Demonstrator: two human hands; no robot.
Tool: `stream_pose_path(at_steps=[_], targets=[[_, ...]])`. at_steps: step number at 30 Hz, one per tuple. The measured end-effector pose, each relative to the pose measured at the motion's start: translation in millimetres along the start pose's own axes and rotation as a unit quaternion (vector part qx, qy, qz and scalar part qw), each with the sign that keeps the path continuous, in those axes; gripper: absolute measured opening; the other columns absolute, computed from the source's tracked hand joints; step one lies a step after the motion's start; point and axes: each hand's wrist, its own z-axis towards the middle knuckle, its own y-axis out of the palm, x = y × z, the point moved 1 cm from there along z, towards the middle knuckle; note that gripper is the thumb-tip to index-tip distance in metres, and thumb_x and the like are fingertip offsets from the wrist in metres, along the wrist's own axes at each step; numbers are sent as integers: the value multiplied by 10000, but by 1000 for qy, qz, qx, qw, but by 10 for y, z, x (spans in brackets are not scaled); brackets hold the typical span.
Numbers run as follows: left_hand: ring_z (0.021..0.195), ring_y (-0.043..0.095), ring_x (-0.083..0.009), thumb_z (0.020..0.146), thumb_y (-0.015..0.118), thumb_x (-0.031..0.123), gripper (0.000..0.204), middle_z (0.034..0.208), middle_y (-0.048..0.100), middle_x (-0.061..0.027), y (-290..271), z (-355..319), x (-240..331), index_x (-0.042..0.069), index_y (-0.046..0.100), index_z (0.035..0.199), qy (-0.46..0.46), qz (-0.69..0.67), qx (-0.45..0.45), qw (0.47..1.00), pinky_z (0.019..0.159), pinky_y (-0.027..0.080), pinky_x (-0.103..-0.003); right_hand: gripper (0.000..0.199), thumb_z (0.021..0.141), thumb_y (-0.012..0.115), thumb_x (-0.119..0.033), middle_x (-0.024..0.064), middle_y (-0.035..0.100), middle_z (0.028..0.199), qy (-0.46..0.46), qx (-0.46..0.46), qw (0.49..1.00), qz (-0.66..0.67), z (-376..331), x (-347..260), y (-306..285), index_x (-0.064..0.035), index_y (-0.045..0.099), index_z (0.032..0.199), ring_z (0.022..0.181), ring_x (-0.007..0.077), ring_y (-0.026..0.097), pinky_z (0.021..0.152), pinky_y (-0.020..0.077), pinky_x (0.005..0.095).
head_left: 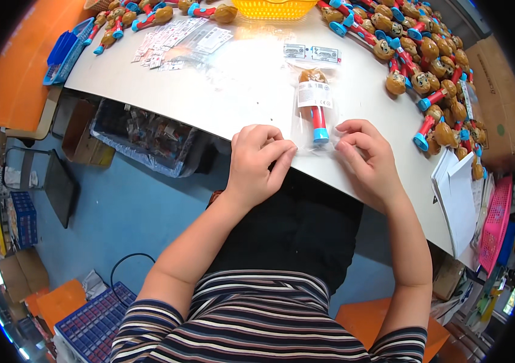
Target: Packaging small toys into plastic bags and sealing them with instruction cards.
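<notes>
A clear plastic bag [300, 130] lies on the white table near its front edge, with a printed header strip at the far end. Inside it is a toy [318, 115] with a brown head, a red stem and a blue base, partly covered by a white label [314, 95]. My left hand [259, 158] is closed in a pinch at the bag's near left corner. On the other side, my right hand [367, 154] has curled fingers and thumb closed on the bag's near right edge; the exact contact is hard to see.
Many similar toys [427, 48] are heaped at the right. Flat printed bags [179, 39] lie at the far left, by a blue basket [76, 51]. A yellow basket [269, 9] stands at the back; papers [454, 193] and a pink basket [496, 224] are far right.
</notes>
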Motion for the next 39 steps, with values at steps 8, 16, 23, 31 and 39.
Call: stream_pose_path(at_steps=[8, 16, 23, 31, 39], targets=[[902, 516, -256, 775, 714, 112, 66, 879, 571, -50, -37, 172, 113, 61, 675, 757, -88, 0, -36, 995, 818, 399, -362, 126, 873, 719, -110, 120, 673, 1109, 258, 15, 933, 251, -15, -63, 4, 5, 673, 849, 835, 74, 596, 708, 469, 215], [839, 610, -241, 825, 774, 208, 245, 938, 635, -112, -46, 328, 137, 22, 649, 923, -147, -90, -86, 981, 759, 494, -350, 246, 877, 733, -127, 81, 713, 988, 293, 58, 919, 257, 6, -232, 12, 3, 635, 1060, 795, 60, 613, 641, 457, 178], [791, 633, -146, 852, 776, 208, 246, 938, 651, -86, -80, 366, 172, 15, 646, 932, -216, -113, -102, 965, 714, 497, -297, 242, 894, 715, -127, 44, 702, 897, 277, 22, 923, 265, -30, -110, 50, 6, 647, 1084, 755, 48, 601, 621, 435, 172], [789, 606, -79, 875, 773, 182, 501, 854, 661, -69, -29, 422, 182, -23, 488, 1233, -368, -285, -146, 873, 680, 479, -208, 122, 924, 686, -145, 66, 700, 941, 255, 19, 915, 314, -112, -134, -52, -54, 608, 945, 767, 69, 619, 624, 464, 181], [781, 603, -87, 877, 761, 132, 543, 840, 654, -57, 60, 408, 192, -27, 428, 1275, -390, -372, -164, 826, 700, 473, -208, 207, 997, 589, -218, 46, 656, 805, 354, 1, 844, 403, -119, -24, -127, -25, 624, 933, 577, 56, 547, 493, 401, 167]])
